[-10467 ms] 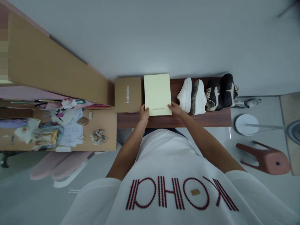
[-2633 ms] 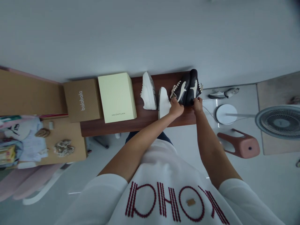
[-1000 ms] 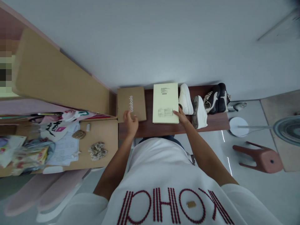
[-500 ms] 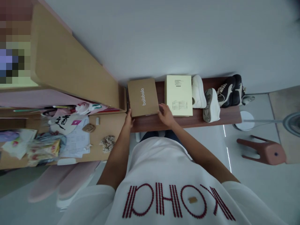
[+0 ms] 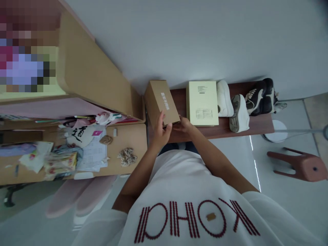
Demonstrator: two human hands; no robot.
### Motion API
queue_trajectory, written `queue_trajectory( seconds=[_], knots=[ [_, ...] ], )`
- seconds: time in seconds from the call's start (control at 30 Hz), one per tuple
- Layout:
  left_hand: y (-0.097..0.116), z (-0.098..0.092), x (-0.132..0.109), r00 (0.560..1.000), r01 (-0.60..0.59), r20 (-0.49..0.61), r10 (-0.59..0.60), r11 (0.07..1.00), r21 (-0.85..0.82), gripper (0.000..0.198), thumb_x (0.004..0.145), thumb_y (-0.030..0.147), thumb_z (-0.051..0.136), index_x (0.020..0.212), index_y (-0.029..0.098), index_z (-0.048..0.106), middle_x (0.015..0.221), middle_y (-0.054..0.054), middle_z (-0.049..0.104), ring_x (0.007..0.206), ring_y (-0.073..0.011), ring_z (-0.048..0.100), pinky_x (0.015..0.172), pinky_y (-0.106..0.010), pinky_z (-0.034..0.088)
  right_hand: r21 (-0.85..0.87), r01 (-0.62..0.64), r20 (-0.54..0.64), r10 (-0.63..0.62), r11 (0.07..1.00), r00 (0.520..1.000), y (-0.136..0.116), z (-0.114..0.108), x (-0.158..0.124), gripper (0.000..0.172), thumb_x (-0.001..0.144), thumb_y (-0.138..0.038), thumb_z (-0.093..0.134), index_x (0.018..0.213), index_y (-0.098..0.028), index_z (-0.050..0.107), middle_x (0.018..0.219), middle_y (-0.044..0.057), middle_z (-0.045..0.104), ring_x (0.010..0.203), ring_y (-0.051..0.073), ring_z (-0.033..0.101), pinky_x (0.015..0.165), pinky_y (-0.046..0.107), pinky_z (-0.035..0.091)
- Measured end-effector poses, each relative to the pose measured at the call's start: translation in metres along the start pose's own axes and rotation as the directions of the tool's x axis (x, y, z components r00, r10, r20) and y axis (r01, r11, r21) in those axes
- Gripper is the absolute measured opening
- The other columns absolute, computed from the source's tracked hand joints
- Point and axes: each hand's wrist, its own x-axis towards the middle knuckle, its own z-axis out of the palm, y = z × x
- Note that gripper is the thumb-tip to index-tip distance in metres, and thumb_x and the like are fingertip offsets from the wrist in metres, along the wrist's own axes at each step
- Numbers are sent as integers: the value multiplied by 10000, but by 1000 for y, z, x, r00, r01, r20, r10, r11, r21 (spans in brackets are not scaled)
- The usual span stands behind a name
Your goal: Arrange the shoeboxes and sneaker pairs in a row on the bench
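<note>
Done: pale box (image 5: pixel 203 100) flat. Unfinished: brown box (image 5: pixel 167 98), tilted; right hand (image 5: pixel 183 125) apparently grasping its corner, left hand (image 5: pixel 161 134) against it, unclenched.

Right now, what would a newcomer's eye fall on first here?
Probably the red lettering across the white shirt, bottom centre. Next, the angled brown box above it, with the left hand and right hand at its near end. Then the pale yellow box on the dark bench, right of the brown one.
</note>
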Motion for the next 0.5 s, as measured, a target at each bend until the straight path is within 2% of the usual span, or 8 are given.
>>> queue_trajectory(
  seconds=[0.03,0.1,0.17,0.2,0.23,0.3,0.4,0.5],
  knots=[
    [-5,8,-4,1000,-2,-3,2,1000,5,778,1029,721,463,1667,281,398,1712,-141,449,1580,-286,448,1322,-453,333,29,-39,-45,40,999,998,-4,-5,-6,537,1033,-626,435,1359,-263,660,1421,135,696,1268,333,695,1041,587,586],
    [-22,16,-8,993,70,-94,-67,997,37,773,1041,713,425,1663,255,402,1740,-154,401,1623,-284,377,1353,-466,263,20,15,-124,-12,1000,992,-9,-14,-19,630,1044,-669,377,1464,-256,599,1533,139,623,1352,343,649,1090,572,557],
    [-45,17,-6,957,228,-195,-216,973,41,781,1047,708,397,1659,223,406,1769,-171,341,1667,-288,281,1375,-487,182,-117,189,-168,-207,975,964,-11,-16,-30,734,989,-726,495,1544,-247,545,1623,132,548,1472,351,549,1211,554,461],
    [-54,17,-3,935,303,-203,-291,953,31,786,1045,706,401,1660,216,406,1778,-176,321,1679,-292,249,1378,-500,158,-214,289,-156,-325,933,933,-11,-13,-34,817,938,-751,584,1574,-241,522,1657,132,510,1532,355,482,1271,540,392],
    [-61,17,0,921,353,-185,-343,935,24,788,1041,703,417,1662,217,405,1784,-176,307,1685,-296,228,1379,-511,146,-307,381,-119,-432,872,894,-10,-10,-36,913,880,-769,665,1604,-239,495,1685,133,474,1584,357,410,1317,527,324],
    [-68,19,7,928,364,-97,-360,931,29,776,1028,689,478,1658,241,422,1794,-161,291,1692,-299,203,1375,-521,149,-430,490,-32,-555,759,831,-8,-2,-34,1070,804,-800,741,1664,-252,419,1716,138,418,1644,359,301,1361,531,231],
    [-68,26,20,960,279,0,-280,959,44,708,1010,648,566,1613,283,498,1799,-131,290,1690,-302,210,1365,-520,190,-481,464,-24,-540,744,841,-4,-1,-23,1056,850,-854,639,1690,-269,381,1700,145,439,1656,373,283,1371,595,179],
    [-75,25,29,936,341,-125,-330,936,81,790,942,553,713,1621,229,475,1788,-181,292,1691,-348,189,1362,-549,188,-481,370,-93,-465,795,880,1,-13,-10,977,888,-881,534,1603,-215,529,1636,158,539,1645,384,314,1379,600,148]
  ],
)
